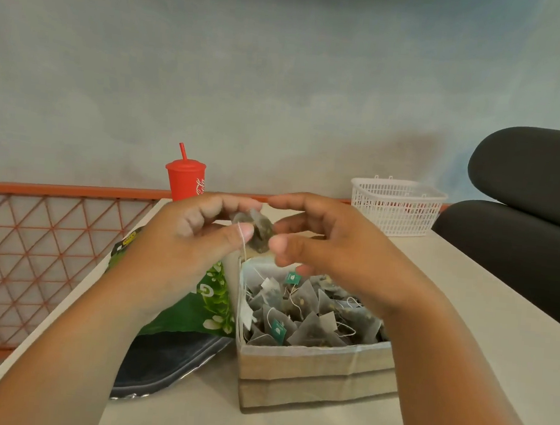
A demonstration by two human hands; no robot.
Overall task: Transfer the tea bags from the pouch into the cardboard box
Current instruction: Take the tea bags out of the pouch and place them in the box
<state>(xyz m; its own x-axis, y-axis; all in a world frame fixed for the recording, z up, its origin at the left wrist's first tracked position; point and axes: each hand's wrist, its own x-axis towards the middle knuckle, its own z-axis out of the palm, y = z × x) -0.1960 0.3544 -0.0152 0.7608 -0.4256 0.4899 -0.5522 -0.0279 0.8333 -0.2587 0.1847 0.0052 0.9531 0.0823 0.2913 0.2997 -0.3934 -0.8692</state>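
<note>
A tea bag (259, 232) hangs over the box's (315, 374) far edge, pinched between the left hand's (181, 237) thumb and fingers. The right hand (329, 250) curves loosely just beside it; whether it touches, I cannot tell. The pouch (196, 306) lies against the box's left side on the table (464, 330).

We log: red cup (185, 179), table's far edge; white grid basket (396, 207), far right corner; green pouch (207, 307), white flowers; box (315, 374) banded tan-beige; tea bags (309, 330) grey.

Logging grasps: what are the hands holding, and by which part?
The left hand pinches one tea bag by its left side; whether the right hand grips it cannot be told.
</note>
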